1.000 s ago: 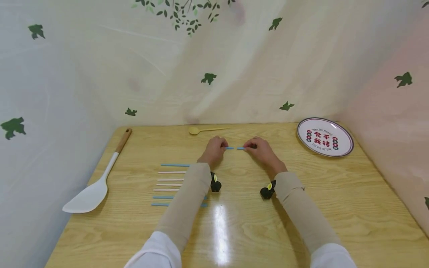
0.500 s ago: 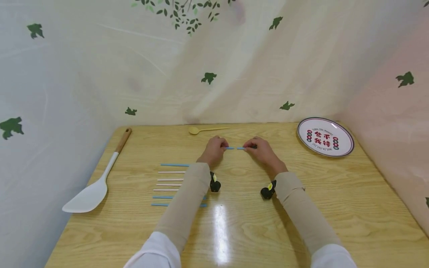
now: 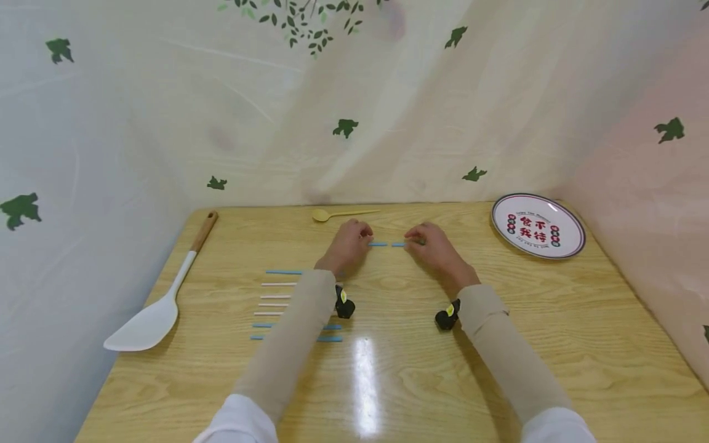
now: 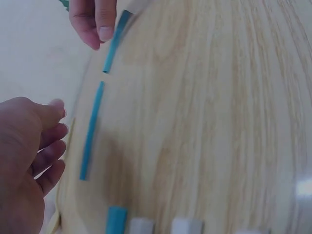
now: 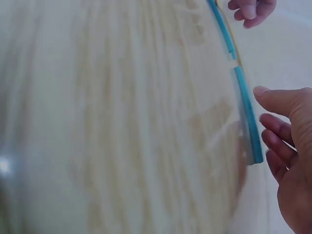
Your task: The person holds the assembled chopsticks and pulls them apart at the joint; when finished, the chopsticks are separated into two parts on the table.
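Two slim blue sticks lie end to end on the wooden table, a small gap between them: the left stick (image 3: 378,244) (image 4: 91,131) and the right stick (image 3: 398,244) (image 5: 248,117). Beside the left one is my left hand (image 3: 348,245) (image 4: 27,161), its fingers loosely bent and apart from the stick in the left wrist view. My right hand (image 3: 434,246) (image 5: 295,141) hovers by the right stick; the right wrist view shows thumb and fingers parted, with nothing between them. In the head view, the hands hide the outer ends of both sticks.
Under my left forearm, a row of several blue and pink sticks (image 3: 271,304) is partly hidden. A yellow spoon (image 3: 321,215) lies at the back edge. To the left is a white spatula (image 3: 146,326) with a wooden handle; a printed plate (image 3: 515,243) sits back right.
Both hands have let go of the two blue sticks, which stay in place. My left hand and forearm have shifted slightly left; my right hand has eased slightly away.
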### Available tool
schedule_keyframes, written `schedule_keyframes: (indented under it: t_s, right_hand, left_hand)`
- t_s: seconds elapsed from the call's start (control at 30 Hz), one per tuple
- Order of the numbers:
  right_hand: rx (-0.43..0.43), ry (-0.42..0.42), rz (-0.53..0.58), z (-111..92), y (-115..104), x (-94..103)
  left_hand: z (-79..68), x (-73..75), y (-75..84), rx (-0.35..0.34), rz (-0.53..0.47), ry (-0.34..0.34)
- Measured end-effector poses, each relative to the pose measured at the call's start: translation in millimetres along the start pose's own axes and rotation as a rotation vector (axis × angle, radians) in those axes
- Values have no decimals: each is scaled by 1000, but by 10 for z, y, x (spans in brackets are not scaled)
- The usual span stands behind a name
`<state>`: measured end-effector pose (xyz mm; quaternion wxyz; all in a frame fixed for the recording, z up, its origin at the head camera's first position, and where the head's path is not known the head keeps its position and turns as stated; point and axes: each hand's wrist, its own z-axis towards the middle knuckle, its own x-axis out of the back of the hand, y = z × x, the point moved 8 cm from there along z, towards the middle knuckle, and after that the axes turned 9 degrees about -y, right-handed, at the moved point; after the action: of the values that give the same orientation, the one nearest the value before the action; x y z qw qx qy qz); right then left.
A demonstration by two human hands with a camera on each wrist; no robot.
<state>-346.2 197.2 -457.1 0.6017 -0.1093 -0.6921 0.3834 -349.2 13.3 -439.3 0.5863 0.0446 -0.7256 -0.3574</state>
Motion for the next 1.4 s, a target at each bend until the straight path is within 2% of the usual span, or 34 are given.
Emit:
schedule_keyframes:
  t_s: [0.17, 0.33, 0.63, 0.93, 1.27, 1.4]
  right_hand:
    - [46, 33, -22, -6, -152, 54]
    - [122, 76, -11, -20, -367, 82]
    - [195, 50, 30, -9, -741, -108]
    - [251, 7, 23, -7, -995, -345]
    - [209, -96, 50, 13, -1084, -653]
    - [190, -128, 42, 47, -1129, -789]
  left_hand:
    - [-140, 197, -13, -45, -36, 42]
    - [-301, 325, -81, -67, -49, 53]
    - [-591, 497, -266, -71, -43, 75]
    - [-895, 622, -604, -47, -67, 114]
    - [-1337, 800, -1152, 30, -74, 146]
    - [-1463, 833, -1297, 45, -84, 159]
